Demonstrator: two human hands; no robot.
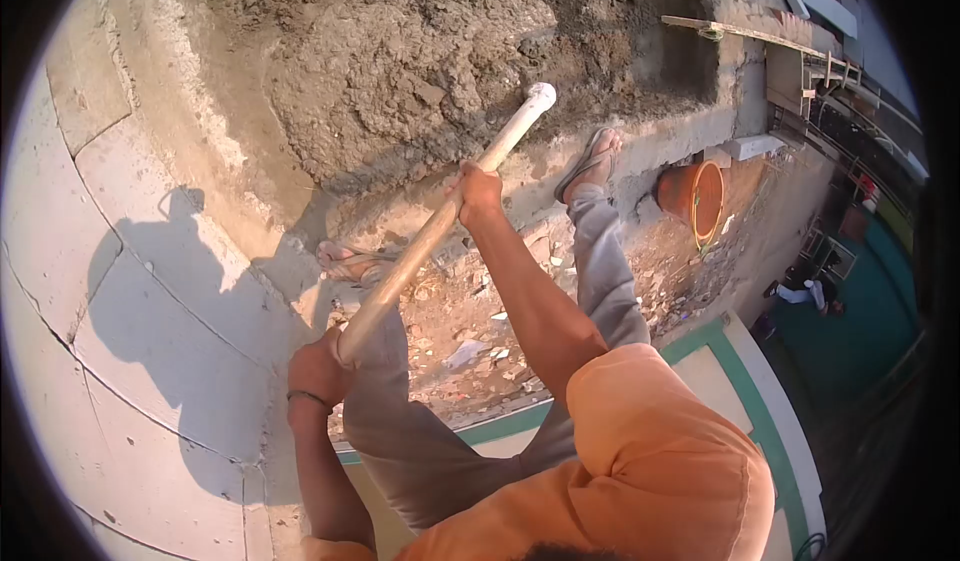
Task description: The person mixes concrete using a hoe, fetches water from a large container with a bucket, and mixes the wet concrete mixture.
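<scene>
A long, pale wooden tool handle (430, 236) runs diagonally in front of me, its whitish rounded end (541, 95) over the edge of the grey wet mortar (400, 81). No blade shows, so I cannot tell the tool's kind. My left hand (322, 366), with a dark band on its wrist, is closed around the near end. Farther up, my right hand (478, 196) wraps around the handle near its middle. The mortar lies in a rough, lumpy heap beyond my sandalled feet.
An orange-brown bucket (692, 201) lies tipped near my right foot (592, 164). Cracked pale slabs (170, 321) stretch along the left. Rubble (470, 351) covers the ground between my legs. A wooden plank (745, 33) juts out at upper right, and a person (810, 296) is far below right.
</scene>
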